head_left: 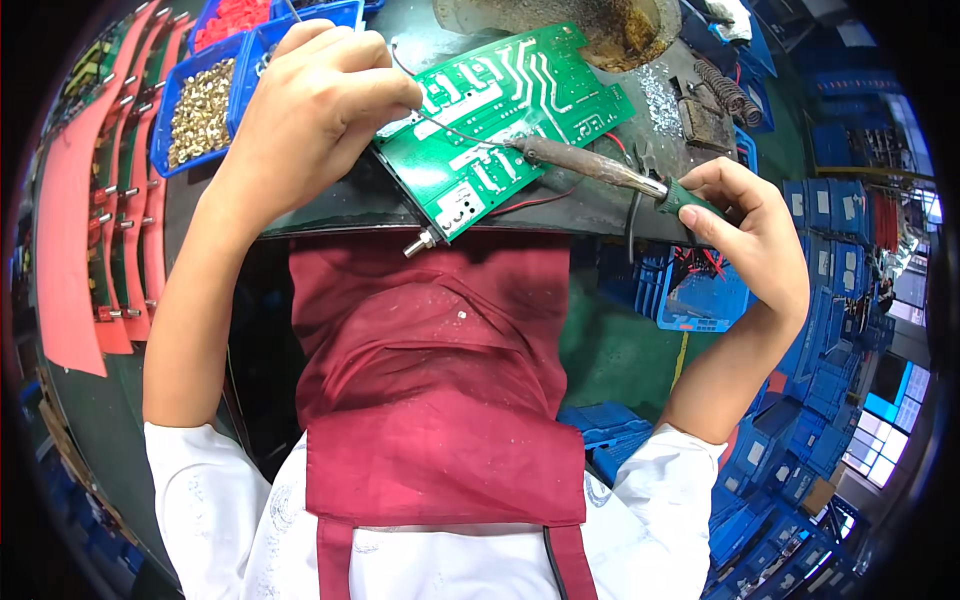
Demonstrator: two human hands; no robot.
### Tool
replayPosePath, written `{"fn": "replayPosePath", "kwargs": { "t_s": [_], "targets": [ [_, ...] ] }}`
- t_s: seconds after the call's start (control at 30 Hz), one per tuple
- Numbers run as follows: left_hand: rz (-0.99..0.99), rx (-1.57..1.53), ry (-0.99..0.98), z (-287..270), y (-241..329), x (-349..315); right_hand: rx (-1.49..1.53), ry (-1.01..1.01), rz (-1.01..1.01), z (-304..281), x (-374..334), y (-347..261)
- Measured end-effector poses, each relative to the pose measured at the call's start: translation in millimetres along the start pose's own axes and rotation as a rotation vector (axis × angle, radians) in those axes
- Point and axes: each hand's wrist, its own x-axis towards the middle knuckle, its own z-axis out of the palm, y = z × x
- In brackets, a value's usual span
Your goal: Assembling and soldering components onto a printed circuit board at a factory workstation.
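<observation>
A green circuit board [585,95] lies tilted on the dark bench, its pale solder traces facing up. From its near corner a threaded metal connector [420,243] sticks out past the bench edge. My right hand [750,225] is closed round the green handle of a soldering iron [595,168]. The iron's dark tip reaches the middle of the board. Above the board's left side, my left hand [322,110] pinches a thin solder wire [455,131]. The wire's end meets the iron tip at the board; the exact contact spot is too small to make out.
Blue bins at the far left hold brass fittings [203,112] and red parts [235,20]. Left of them, pink sheets [70,250] stand with boards between. Beyond the board are a round residue-stained dish [625,35] and a coiled spring holder [727,95]. A blue crate [705,300] sits below the bench's right side.
</observation>
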Motion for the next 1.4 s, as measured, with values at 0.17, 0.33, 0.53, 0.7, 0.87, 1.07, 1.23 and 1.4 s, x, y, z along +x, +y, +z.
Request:
{"fn": "replayPosePath", "kwargs": {
  "t_s": [0.17,0.33,0.53,0.7,0.87,1.07,1.23,1.4],
  "targets": [
    [0.009,0.005,-0.001,1.5,-1.4,-0.9,-0.007,0.011,-0.038,1.5,-1.5,-0.7],
    [0.007,0.020,-0.004,3.3,-1.9,-2.0,-0.021,0.034,-0.051,6.4,0.4,1.0],
    [-0.011,0.015,-0.009,3.2,-1.6,-4.0,-0.061,0.082,-0.101,9.8,-4.9,-3.6],
    [0.006,0.015,0.001,8.8,0.0,1.0,-0.100,0.100,-0.121,10.3,-5.1,0.7],
    [-0.021,0.014,-0.033,7.8,0.5,-0.4,-0.117,0.085,-0.126,7.6,-3.0,-0.6],
    [0.000,0.021,-0.008,9.4,0.1,-1.4,-0.096,0.066,-0.122,7.3,1.9,4.4],
    [0.004,0.012,-0.017,11.1,0.7,0.9,-0.118,0.076,-0.082,5.7,-5.0,-1.1],
    [-0.005,0.028,-0.022,12.7,1.6,-0.1,-0.056,0.064,-0.102,8.0,3.2,6.5]
  ]
}}
